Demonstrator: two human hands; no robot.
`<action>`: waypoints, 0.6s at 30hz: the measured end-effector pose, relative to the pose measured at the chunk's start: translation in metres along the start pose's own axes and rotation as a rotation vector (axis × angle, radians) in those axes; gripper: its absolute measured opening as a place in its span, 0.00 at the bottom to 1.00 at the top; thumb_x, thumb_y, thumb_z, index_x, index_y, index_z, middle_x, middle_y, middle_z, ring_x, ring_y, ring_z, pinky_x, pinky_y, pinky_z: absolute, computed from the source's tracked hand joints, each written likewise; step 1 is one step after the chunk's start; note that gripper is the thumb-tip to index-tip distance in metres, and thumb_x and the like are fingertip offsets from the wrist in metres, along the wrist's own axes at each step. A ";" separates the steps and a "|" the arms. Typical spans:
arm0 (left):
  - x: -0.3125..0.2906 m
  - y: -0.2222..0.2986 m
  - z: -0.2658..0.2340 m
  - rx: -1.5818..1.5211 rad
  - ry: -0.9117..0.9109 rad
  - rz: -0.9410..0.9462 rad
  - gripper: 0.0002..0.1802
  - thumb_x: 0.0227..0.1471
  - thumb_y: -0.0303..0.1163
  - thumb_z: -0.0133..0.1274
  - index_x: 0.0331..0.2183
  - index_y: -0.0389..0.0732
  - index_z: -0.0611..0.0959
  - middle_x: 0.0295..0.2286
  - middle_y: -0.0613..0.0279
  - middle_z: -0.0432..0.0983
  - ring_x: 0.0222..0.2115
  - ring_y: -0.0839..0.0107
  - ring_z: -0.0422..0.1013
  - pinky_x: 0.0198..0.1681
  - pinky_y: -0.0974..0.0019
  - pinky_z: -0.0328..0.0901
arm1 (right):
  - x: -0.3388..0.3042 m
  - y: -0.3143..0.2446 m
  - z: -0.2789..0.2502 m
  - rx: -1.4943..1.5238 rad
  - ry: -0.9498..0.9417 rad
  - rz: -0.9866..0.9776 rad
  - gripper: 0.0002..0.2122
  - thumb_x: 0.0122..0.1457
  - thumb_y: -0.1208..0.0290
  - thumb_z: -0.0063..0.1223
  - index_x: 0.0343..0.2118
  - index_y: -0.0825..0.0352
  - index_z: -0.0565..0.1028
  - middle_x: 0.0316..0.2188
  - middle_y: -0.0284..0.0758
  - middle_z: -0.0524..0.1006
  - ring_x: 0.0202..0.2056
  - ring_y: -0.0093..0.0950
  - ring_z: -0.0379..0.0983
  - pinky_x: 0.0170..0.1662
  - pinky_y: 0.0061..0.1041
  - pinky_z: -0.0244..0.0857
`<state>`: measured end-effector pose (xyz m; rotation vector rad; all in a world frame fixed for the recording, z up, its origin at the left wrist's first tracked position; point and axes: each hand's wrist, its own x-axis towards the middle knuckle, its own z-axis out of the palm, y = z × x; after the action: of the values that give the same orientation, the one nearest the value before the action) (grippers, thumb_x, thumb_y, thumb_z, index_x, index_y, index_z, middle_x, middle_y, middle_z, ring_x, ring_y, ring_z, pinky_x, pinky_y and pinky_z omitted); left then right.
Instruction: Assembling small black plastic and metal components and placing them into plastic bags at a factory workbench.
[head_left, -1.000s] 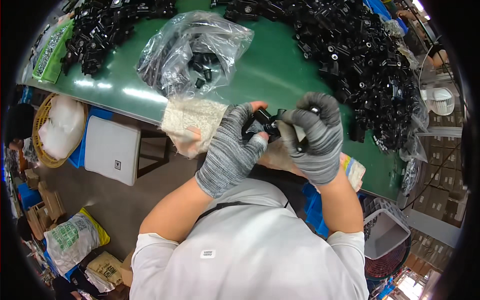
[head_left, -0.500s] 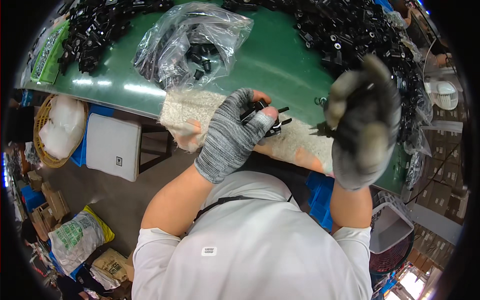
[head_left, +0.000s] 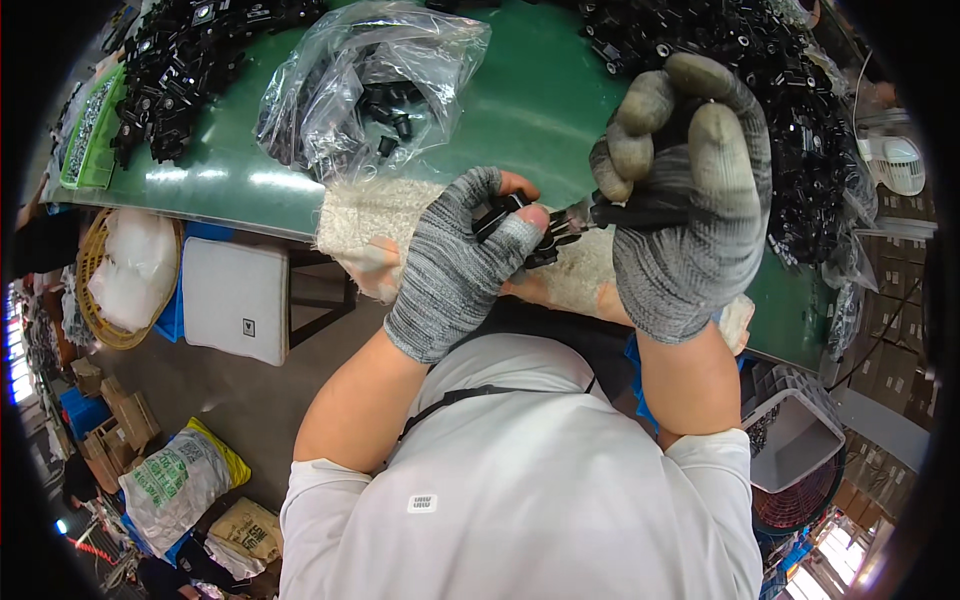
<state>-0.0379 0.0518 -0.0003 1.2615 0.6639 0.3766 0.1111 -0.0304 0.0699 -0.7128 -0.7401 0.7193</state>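
Observation:
My left hand, in a grey knit glove with bare fingertips, grips a black plastic part with prongs on its right side. My right hand, in a grey glove with worn, stained fingers, is closed around dark-handled pliers. Their blurred metallic tip meets the prongs of the part, or lies right in front of them; I cannot tell which. Beneath both hands a pale fleecy cloth lies along the table's near edge. A clear plastic bag with black pieces in it lies beyond my left hand.
Heaps of black parts cover the far left and far right of the green table. A green tray of small metal pieces sits at the left end. Off the table are a basket, a white-cushioned seat and a grey crate.
My right hand has swung left with the pliers, bringing their tip to the black part. My left hand keeps its hold on the part, almost in place.

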 end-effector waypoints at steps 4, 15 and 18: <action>-0.002 0.002 -0.004 0.008 -0.087 0.048 0.23 0.54 0.33 0.61 0.50 0.35 0.77 0.40 0.57 0.78 0.40 0.71 0.74 0.49 0.66 0.69 | 0.000 -0.008 0.009 -0.062 -0.101 -0.010 0.22 0.65 0.67 0.50 0.60 0.71 0.67 0.41 0.43 0.73 0.33 0.26 0.69 0.33 0.26 0.68; 0.004 -0.003 -0.014 0.286 -0.161 0.227 0.27 0.49 0.22 0.57 0.54 0.40 0.75 0.44 0.54 0.72 0.47 0.65 0.72 0.55 0.64 0.67 | 0.026 -0.001 -0.013 -0.180 -0.713 -0.071 0.30 0.62 0.60 0.54 0.63 0.71 0.62 0.44 0.44 0.73 0.35 0.26 0.70 0.36 0.27 0.68; 0.010 -0.016 -0.018 0.208 -0.216 0.190 0.29 0.49 0.21 0.57 0.55 0.40 0.74 0.45 0.55 0.73 0.47 0.66 0.72 0.54 0.64 0.67 | 0.025 0.000 -0.011 -0.364 -0.755 -0.083 0.31 0.63 0.59 0.53 0.64 0.72 0.60 0.44 0.44 0.73 0.35 0.26 0.69 0.36 0.27 0.68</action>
<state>-0.0437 0.0669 -0.0208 1.5452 0.4074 0.3264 0.1330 -0.0142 0.0720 -0.7291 -1.6115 0.7881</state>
